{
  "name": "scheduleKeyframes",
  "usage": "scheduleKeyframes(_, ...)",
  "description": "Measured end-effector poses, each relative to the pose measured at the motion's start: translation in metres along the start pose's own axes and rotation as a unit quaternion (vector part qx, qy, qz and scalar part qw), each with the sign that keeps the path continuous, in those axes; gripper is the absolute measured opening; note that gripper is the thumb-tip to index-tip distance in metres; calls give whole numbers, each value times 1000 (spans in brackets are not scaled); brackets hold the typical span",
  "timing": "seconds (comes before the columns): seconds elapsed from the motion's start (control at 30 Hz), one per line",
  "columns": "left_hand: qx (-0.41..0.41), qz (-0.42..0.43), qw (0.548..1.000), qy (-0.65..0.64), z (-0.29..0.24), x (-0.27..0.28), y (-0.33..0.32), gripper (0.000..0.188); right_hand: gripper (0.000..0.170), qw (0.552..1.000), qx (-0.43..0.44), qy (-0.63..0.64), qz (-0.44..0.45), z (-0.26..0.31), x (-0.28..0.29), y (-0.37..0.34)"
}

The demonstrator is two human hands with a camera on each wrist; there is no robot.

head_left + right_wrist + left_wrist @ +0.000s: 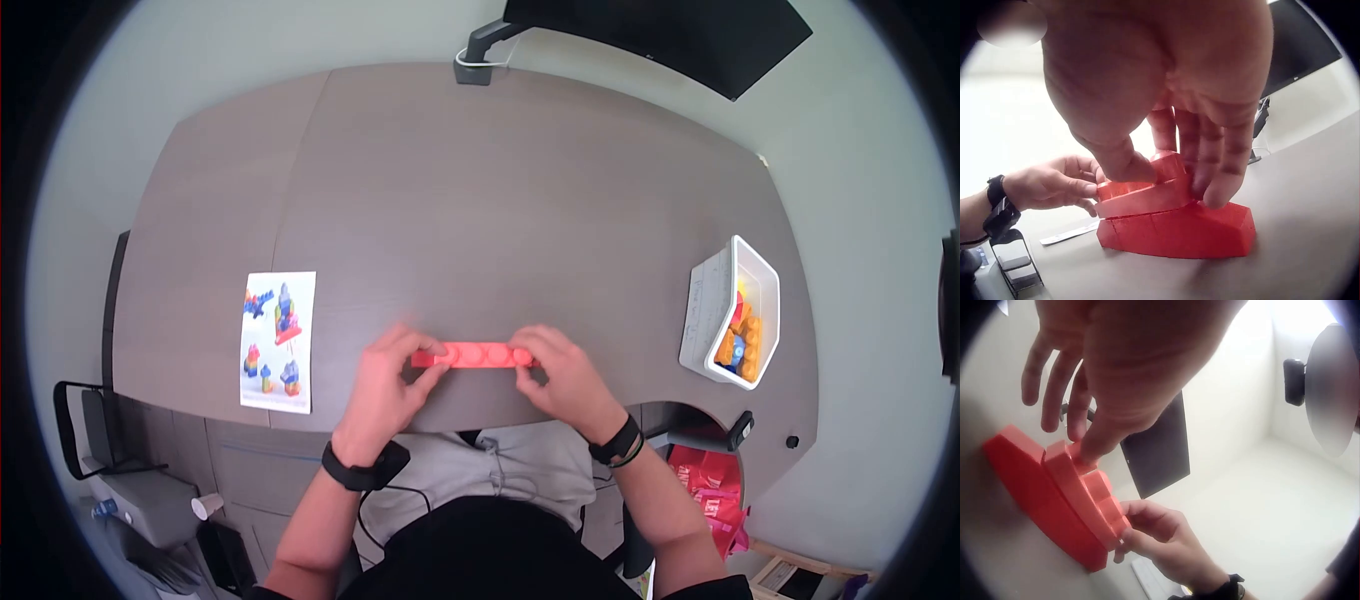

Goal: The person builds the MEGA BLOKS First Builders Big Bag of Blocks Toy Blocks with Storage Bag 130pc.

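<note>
A long red studded piece lies across the front of the table, with a darker red block beneath it in the right wrist view. The left hand pinches its left end between thumb and fingers. At the other end, the right hand grips it by the last stud. From the left wrist, the upper piece sits along the darker block, offset from it; a narrow seam shows between them. Whether the two are joined cannot be told.
A sheet with pictures of block models lies left of the hands. To the right stands a white bin holding yellow, orange, blue and red blocks. A monitor on an arm hangs over the table's back edge.
</note>
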State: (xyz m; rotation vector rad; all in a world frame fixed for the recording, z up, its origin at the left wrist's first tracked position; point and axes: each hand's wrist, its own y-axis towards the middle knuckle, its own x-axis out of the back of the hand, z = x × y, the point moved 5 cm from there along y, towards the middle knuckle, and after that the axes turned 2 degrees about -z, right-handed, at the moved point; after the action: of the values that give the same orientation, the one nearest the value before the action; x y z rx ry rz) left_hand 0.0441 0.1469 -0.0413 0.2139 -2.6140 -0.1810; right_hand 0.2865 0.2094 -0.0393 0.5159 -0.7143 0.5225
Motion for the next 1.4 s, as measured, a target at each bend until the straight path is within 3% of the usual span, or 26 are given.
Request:
scheduleKeyframes(0.1, 0, 30, 999, 42, 5, -1, 3, 24, 29, 998, -46, 22, 24, 1, 1, 0)
scheduleKeyframes(0.33, 3, 69, 988, 137, -11, 1, 14, 30, 28, 999, -12, 41, 17, -8, 1, -2)
scheduleKeyframes(0.57, 2, 46, 984, 171, -10, -8, 20, 28, 30, 999, -19, 14, 37, -19, -2, 5)
scheduleKeyframes(0.7, -2, 54, 974, 221, -18, -6, 24, 37, 36, 996, -23, -45, 71, -16, 9, 6)
scheduleKeyframes(0.87, 3, 26, 978, 208, -24, 4, 16, 49, 43, 986, -74, -124, -86, 13, 114, -22)
scheduleKeyframes(0.93, 10, 16, 982, 187, -29, 12, 12, 48, 41, 959, -117, -199, -165, 0, 169, -47)
scheduleKeyframes(1.0, 19, 9, 986, 168, -37, 21, 9, 45, 38, 898, -184, -305, -258, -33, 222, -84)
scheduleKeyframes(1.07, 16, -4, 988, 155, -43, 28, 3, 41, 31, 797, -383, -397, -247, -63, 268, -123)
scheduleKeyframes(1.13, 8, -19, 990, 140, -43, 32, -4, 41, 40, 729, -471, -457, -191, -110, 286, -165)
scheduleKeyframes(1.23, -36, -18, 989, 146, -44, 23, -8, 41, 42, 709, -494, -475, -165, -146, 285, -199)
scheduleKeyframes(1.27, -18, -4, 988, 151, -52, 18, -9, 40, 36, 707, -487, -484, -172, -148, 283, -202)
scheduleKeyframes(1.4, -116, 12, 981, 154, -69, -10, -3, 43, 22, 714, -482, -479, -170, -148, 283, -201)
